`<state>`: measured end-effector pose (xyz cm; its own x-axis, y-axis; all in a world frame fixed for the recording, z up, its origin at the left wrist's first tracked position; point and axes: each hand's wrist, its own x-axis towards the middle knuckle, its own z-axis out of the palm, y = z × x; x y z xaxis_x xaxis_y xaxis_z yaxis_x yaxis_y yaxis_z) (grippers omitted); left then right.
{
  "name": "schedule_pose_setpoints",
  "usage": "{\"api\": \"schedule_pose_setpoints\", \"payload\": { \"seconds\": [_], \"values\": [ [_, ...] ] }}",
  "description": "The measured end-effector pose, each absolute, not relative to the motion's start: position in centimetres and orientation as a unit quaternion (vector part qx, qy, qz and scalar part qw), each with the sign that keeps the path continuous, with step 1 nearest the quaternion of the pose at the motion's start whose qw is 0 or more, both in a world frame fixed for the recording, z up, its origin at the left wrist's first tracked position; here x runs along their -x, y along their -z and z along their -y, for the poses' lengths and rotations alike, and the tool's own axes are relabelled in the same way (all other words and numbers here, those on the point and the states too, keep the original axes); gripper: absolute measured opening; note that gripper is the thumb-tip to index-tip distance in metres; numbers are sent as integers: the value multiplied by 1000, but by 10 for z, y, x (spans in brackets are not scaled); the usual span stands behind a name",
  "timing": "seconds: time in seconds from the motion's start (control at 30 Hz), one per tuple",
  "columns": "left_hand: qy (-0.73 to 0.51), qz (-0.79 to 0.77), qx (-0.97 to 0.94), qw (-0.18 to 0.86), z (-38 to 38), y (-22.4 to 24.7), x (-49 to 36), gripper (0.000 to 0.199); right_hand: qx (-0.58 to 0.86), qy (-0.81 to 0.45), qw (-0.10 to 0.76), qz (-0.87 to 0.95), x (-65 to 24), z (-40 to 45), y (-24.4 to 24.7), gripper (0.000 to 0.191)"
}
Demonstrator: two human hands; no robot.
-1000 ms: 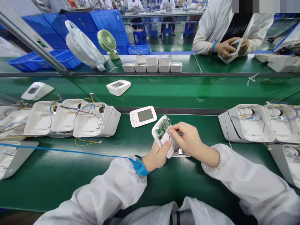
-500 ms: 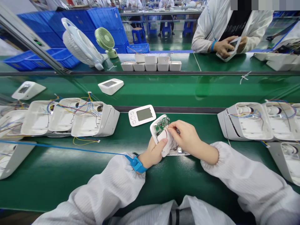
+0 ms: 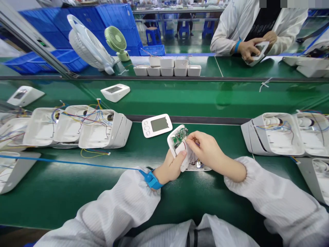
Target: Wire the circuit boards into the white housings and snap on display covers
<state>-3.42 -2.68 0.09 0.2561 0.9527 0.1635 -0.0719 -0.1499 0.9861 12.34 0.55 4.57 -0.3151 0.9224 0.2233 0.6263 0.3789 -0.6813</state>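
Note:
My left hand [image 3: 171, 166] grips a white plastic casing [image 3: 170, 140] whose inside holds a green circuit board [image 3: 180, 136], its thumb pressed on a white part [image 3: 184, 161]. The fingertips of my right hand [image 3: 204, 147] are pinched at the board's lower right edge; what lies between them is too small to make out. Under my hands, another white shell [image 3: 205, 167] with wires lies on the green bench, partly hidden. Just behind the casing rests a white front panel [image 3: 157, 125] with a grey display window and buttons.
White housings with wires stand at left [image 3: 100, 130] and right [image 3: 280, 133]. Finished-looking white units [image 3: 115, 92] sit on the green strip beyond a dark rail [image 3: 205, 119]. A blue cord [image 3: 77, 163] runs left from my wrist. Opposite, a person's hands [image 3: 250, 49] hold a white casing.
The view has shifted slightly. The white units on the green strip have moved left. My hands keep nearly the same hold. The person opposite has tilted the casing differently.

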Motion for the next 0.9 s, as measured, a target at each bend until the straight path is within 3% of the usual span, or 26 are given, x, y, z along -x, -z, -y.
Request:
{"api": "schedule_pose_setpoints", "payload": {
  "seconds": [0.2, 0.27, 0.43, 0.53, 0.7, 0.9],
  "values": [
    [-477, -381, -553, 567, 28, 6, 36, 46, 501, -323, 310, 741, -126, -8, -49, 6],
    [-473, -386, -545, 575, 28, 6, 36, 48, 489, -266, 318, 767, -127, -8, -45, 6],
    [-475, -378, -578, 546, 27, 0, 37, 48, 402, 21, 322, 857, -129, -6, -36, 18],
    [-476, -370, -616, 507, 27, -3, 37, 47, 377, 84, 327, 863, -129, -5, -35, 21],
    [-483, -369, -605, 514, 28, -4, 36, 48, 413, 45, 342, 843, -126, -4, -35, 20],
    [-485, -374, -575, 542, 28, -1, 35, 47, 494, -99, 319, 802, -124, -1, -40, 11]
  ]
}}
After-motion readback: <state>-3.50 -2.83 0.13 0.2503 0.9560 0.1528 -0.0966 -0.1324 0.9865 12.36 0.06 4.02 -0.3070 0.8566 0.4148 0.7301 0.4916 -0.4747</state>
